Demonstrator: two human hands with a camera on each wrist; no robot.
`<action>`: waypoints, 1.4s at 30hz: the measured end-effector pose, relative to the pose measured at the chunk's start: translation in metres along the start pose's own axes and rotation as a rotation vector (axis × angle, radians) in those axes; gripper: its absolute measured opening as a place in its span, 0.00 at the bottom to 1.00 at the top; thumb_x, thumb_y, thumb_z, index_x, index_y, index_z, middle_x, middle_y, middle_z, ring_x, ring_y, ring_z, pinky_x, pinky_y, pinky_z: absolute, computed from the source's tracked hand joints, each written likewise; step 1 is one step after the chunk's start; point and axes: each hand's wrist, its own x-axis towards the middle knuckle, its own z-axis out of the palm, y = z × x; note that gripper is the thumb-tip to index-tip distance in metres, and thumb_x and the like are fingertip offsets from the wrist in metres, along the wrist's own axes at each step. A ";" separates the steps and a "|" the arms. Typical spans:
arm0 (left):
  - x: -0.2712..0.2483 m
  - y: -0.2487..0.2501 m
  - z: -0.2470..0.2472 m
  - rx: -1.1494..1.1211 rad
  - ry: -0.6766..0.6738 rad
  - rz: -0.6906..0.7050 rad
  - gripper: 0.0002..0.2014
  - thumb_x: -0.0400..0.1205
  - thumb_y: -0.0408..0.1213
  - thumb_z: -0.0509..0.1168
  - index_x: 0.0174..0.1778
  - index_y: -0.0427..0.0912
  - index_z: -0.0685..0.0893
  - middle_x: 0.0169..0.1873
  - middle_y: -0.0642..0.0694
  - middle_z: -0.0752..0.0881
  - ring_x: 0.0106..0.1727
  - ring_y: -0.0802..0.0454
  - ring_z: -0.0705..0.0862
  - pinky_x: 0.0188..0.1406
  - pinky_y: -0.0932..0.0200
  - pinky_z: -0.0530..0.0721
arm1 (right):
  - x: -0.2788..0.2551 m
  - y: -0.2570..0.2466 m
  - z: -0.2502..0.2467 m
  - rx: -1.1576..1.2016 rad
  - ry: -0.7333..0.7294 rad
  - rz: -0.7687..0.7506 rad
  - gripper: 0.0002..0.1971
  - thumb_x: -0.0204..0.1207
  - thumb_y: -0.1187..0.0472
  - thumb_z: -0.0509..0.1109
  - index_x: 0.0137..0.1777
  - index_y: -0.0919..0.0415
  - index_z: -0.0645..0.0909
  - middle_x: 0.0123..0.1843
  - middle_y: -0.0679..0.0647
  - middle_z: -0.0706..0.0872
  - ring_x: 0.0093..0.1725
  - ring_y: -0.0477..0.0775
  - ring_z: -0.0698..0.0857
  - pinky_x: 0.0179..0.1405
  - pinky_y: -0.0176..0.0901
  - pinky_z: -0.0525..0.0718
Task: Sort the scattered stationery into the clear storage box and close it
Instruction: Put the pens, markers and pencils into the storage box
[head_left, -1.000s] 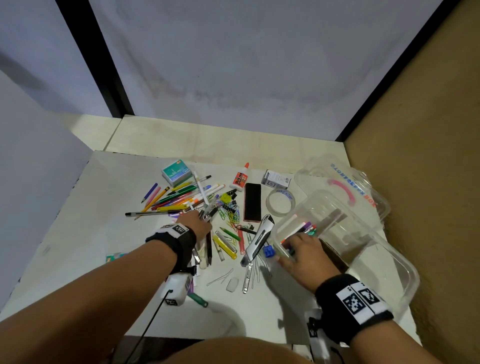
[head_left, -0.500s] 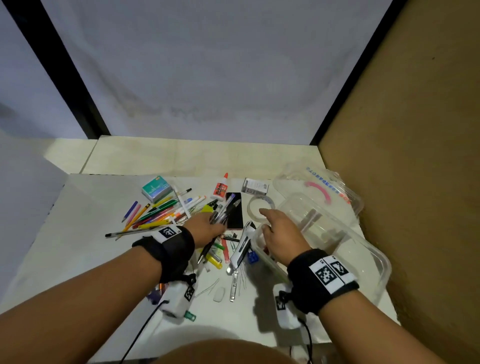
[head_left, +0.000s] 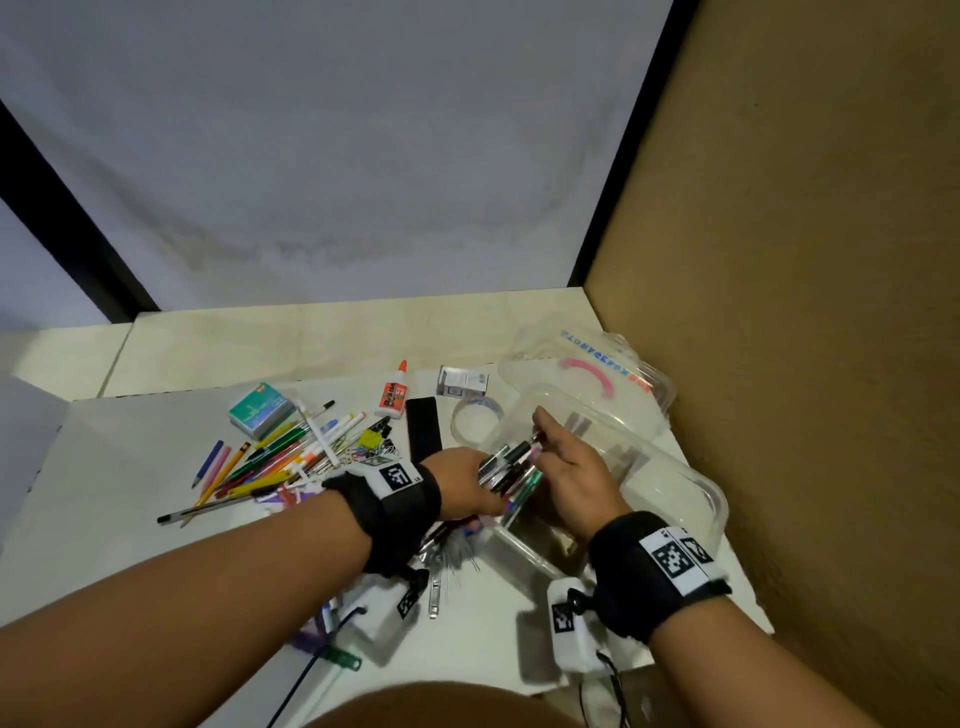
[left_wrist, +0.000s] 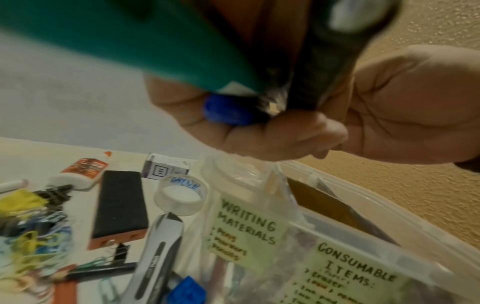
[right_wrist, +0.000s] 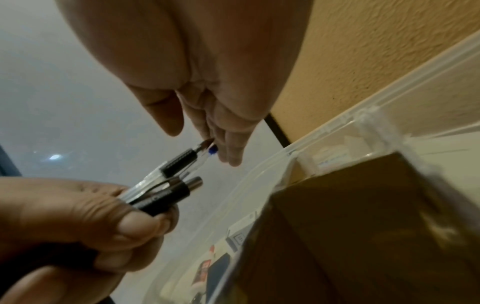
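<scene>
My left hand (head_left: 485, 486) grips a bundle of pens (head_left: 511, 462) just over the near left corner of the clear storage box (head_left: 670, 483). The pens point up and to the right. My right hand (head_left: 550, 441) is beside them with straight fingers, and its fingertips (right_wrist: 228, 152) touch the pen tips (right_wrist: 205, 147). In the left wrist view my curled left fingers (left_wrist: 259, 131) wrap the bundle, with a blue cap (left_wrist: 226, 111) showing. The box stands open, with green labels (left_wrist: 246, 232) on its front wall.
The box's lid (head_left: 587, 358) lies behind it against the brown wall (head_left: 805, 364). On the white table lie coloured pens and pencils (head_left: 270, 462), a green box (head_left: 260, 410), a glue bottle (head_left: 393, 397), a black block (head_left: 423, 431), a tape roll (head_left: 475, 415) and a cutter (left_wrist: 158, 253).
My left hand picked up a bundle of pens from the pile and carried it right to the box. My right hand left the box's front and came up to the pen tips.
</scene>
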 end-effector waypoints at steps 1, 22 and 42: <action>0.004 0.004 0.003 -0.023 -0.010 -0.003 0.05 0.77 0.36 0.70 0.40 0.47 0.79 0.27 0.53 0.83 0.18 0.64 0.80 0.23 0.70 0.81 | -0.001 0.002 -0.005 -0.002 -0.017 0.008 0.26 0.82 0.70 0.59 0.80 0.60 0.63 0.80 0.52 0.68 0.79 0.47 0.65 0.72 0.30 0.59; 0.071 0.041 0.012 0.250 0.168 -0.046 0.22 0.79 0.42 0.67 0.65 0.37 0.73 0.56 0.39 0.84 0.57 0.40 0.83 0.56 0.52 0.81 | -0.053 0.070 -0.033 -0.880 -0.306 0.003 0.51 0.70 0.36 0.69 0.84 0.55 0.43 0.85 0.51 0.34 0.84 0.57 0.34 0.82 0.56 0.44; 0.053 0.005 -0.003 0.244 0.271 0.103 0.16 0.84 0.31 0.58 0.66 0.44 0.81 0.63 0.46 0.85 0.65 0.48 0.81 0.65 0.60 0.76 | -0.050 0.076 -0.015 -0.874 -0.191 0.010 0.44 0.72 0.46 0.68 0.84 0.49 0.47 0.83 0.47 0.29 0.83 0.55 0.31 0.83 0.62 0.48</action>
